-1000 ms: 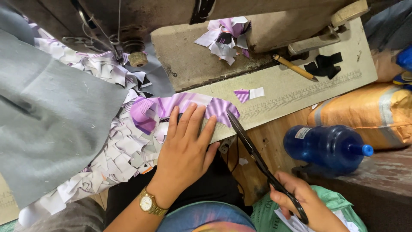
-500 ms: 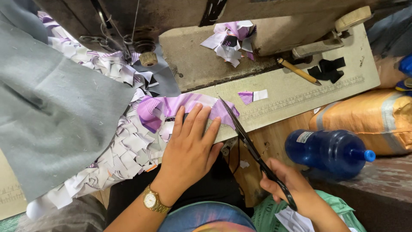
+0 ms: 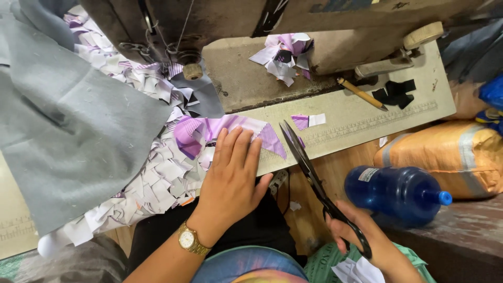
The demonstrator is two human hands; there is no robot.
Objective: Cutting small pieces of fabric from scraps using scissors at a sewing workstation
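Note:
My left hand (image 3: 230,181), with a gold wristwatch (image 3: 187,239) on its wrist, lies flat with fingers spread on a strip of purple and white fabric (image 3: 230,132) at the sewing table's front edge. My right hand (image 3: 367,241) grips the black handles of long dark scissors (image 3: 306,167). Their blades point up toward the fabric's right end, the tip just right of the striped purple corner. A large grey cloth (image 3: 68,131) covers the left side.
A sewing machine (image 3: 220,26) stands at the back on the cream table (image 3: 367,118). Small fabric scraps (image 3: 152,178), a pencil (image 3: 361,93), black cloth bits (image 3: 395,93), a blue plastic bottle (image 3: 398,191) and an orange sack (image 3: 445,157) lie around.
The scissors have risen and moved left, so their tip now reaches the fabric's right end. My left hand stays pressed on the purple fabric.

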